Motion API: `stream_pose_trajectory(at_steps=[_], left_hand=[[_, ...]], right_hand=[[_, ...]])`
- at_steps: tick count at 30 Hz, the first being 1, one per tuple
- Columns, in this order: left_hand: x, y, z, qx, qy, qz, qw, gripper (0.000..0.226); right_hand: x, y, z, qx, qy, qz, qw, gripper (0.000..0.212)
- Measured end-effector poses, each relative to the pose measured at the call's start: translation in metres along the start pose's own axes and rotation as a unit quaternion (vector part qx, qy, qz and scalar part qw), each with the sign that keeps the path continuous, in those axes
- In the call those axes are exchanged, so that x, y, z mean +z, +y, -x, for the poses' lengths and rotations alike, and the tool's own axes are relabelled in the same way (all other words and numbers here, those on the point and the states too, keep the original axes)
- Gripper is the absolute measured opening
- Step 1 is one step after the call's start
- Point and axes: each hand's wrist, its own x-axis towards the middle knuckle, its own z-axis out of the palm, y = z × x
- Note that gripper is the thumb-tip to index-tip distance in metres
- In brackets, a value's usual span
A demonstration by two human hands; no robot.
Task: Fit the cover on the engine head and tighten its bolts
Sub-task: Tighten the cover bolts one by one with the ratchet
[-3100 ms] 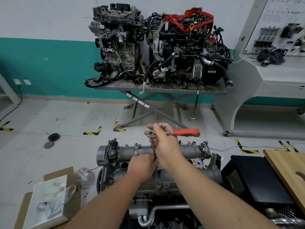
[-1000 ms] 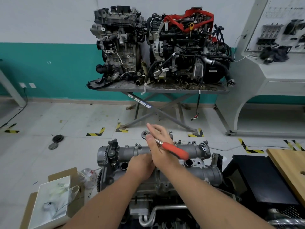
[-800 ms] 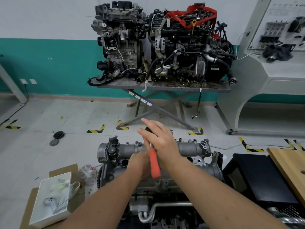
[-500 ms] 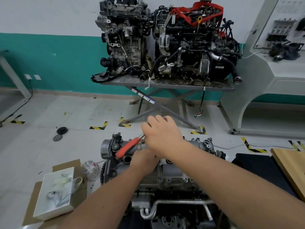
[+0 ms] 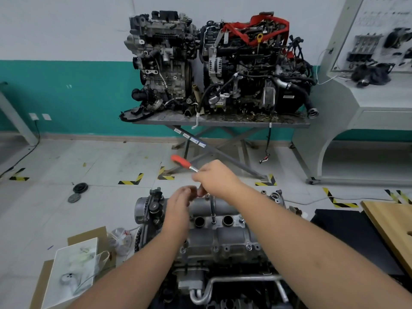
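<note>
— Ratchet (image 5: pixel 183 162) first: which way does it point?

— Its red handle runs up and to the left from the right hand (image 5: pixel 217 180), out over the floor, away from the person. The right hand's fingers are curled round the head end, gripping it. Below that hand a thin extension bar (image 5: pixel 213 209) drops nearly upright, its lower tip set on a bolt (image 5: pixel 213 222) between two round wells in the cover (image 5: pixel 223 233).

— And the cover itself?

— It sits on top of the engine head (image 5: pixel 200 259), directly in front of the person, its long axis running left to right across the view. More bolts show along its near edge.

— Left hand?

— The left hand (image 5: pixel 178 202) hovers just left of the bar, near the right hand, fingers loosely curled. It is blurred, so I cannot tell whether it pinches anything

— Anything else nearby?

— A cardboard box (image 5: pixel 73 270) at lower left, and two engines on a grey stand (image 5: pixel 223 123) by the wall
</note>
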Motion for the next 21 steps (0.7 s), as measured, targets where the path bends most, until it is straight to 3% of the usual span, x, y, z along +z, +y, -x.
stream_pose_trajectory(at_steps=[2,4,7,9,11,13,15,17,19,21], left_hand=[[0.003,0.021,-0.001,-0.016,-0.024,0.103,0.994,0.052],[0.012,0.049,-0.012,-0.073,-0.06,0.103,0.99,0.065],[0.029,0.084,-0.026,-0.122,-0.093,-0.042,0.987,0.053],[0.037,0.094,-0.034,-0.093,-0.102,-0.176,0.975,0.033],[0.04,0.099,-0.04,-0.059,-0.129,-0.3,0.943,0.029],[0.043,0.105,-0.042,-0.009,-0.161,-0.427,0.89,0.031],[0.046,0.107,-0.042,0.056,-0.185,-0.549,0.813,0.033],[0.049,0.108,-0.039,0.121,-0.202,-0.626,0.744,0.034],[0.049,0.108,-0.037,0.19,-0.201,-0.683,0.676,0.029],[0.044,0.106,-0.034,0.275,-0.182,-0.72,0.611,0.03]], right_hand=[[0.009,0.009,-0.001,0.011,0.051,-0.125,0.991,0.018],[0.02,0.016,0.002,0.014,0.085,-0.213,0.973,0.013],[0.038,0.025,0.009,-0.023,0.133,-0.199,0.971,0.007],[0.044,0.031,0.013,-0.058,0.155,-0.199,0.966,0.01],[0.041,0.034,0.015,-0.067,0.148,-0.208,0.965,0.008],[0.037,0.041,0.017,-0.064,0.106,-0.157,0.98,0.004],[0.045,0.057,0.02,-0.069,0.057,-0.019,0.996,0.016],[0.056,0.075,0.022,-0.066,0.072,0.107,0.989,0.031],[0.064,0.084,0.017,-0.054,0.112,0.153,0.98,0.034],[0.067,0.086,0.005,-0.016,0.097,0.199,0.975,0.033]])
